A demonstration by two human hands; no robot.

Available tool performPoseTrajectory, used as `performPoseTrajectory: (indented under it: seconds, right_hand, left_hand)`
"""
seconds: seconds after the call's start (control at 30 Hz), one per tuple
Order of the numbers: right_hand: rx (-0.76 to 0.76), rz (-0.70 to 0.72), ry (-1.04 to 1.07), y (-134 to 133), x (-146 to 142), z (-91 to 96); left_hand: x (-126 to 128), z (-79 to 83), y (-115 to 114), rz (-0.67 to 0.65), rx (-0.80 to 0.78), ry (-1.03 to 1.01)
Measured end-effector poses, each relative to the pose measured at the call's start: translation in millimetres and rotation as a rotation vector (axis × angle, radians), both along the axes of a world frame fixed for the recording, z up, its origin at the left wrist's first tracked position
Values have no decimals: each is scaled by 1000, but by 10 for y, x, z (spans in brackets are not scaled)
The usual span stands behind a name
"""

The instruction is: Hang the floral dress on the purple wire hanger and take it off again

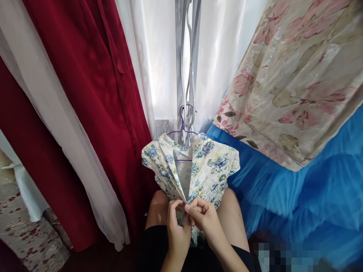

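Observation:
A white dress (212, 166) with blue and yellow flowers hangs from a purple hanger (182, 120) in front of me. Its upper part lies open in a narrow V that ends between my hands. My left hand (178, 221) pinches the left edge of the fabric at the bottom of this opening. Close against it, my right hand (202, 215) pinches the other edge at the same spot. Whatever small fastener may sit between the fingertips is too hidden to make out. Below the hands, the lower fabric drops between my knees.
Red cloth (93, 94) and a sheer white length (76, 132) hang at the left. A pink-flowered beige garment (295, 90) hangs at the right over blue tulle (283, 192). Behind the hanger are a white curtain (159, 68) and dangling grey straps (184, 64).

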State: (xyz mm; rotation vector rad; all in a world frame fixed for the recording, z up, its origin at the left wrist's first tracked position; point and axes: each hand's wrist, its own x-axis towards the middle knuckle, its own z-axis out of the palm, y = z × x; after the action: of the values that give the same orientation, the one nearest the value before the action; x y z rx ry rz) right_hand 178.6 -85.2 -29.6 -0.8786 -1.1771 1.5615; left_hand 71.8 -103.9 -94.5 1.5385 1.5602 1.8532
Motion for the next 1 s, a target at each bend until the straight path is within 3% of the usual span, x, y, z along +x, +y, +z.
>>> performPoseTrajectory:
  seconds: [0.17,0.3,0.4,0.6,0.73,0.83,1.0]
  right_hand:
    - [-52,-55,57,-39,65,-22]
    - [-80,-112,143,134,186,95]
    - [25,-148,170,422,226,398]
    - [149,-130,195,1005,197,1212]
    - [189,-135,208,1067,174,1384]
    - [254,-177,172,1007,185,1305]
    - [389,-207,32,919,238,1208]
  left_hand:
    - [6,195,108,-125,26,94]
    - [79,184,107,-222,-8,186]
    - [175,136,51,-309,-79,276]
    - [280,95,20,-366,-138,437]
    - [113,116,230,-400,-156,474]
    - [-123,365,463,-463,-114,460]
    - [-386,1284,831,-267,222,289]
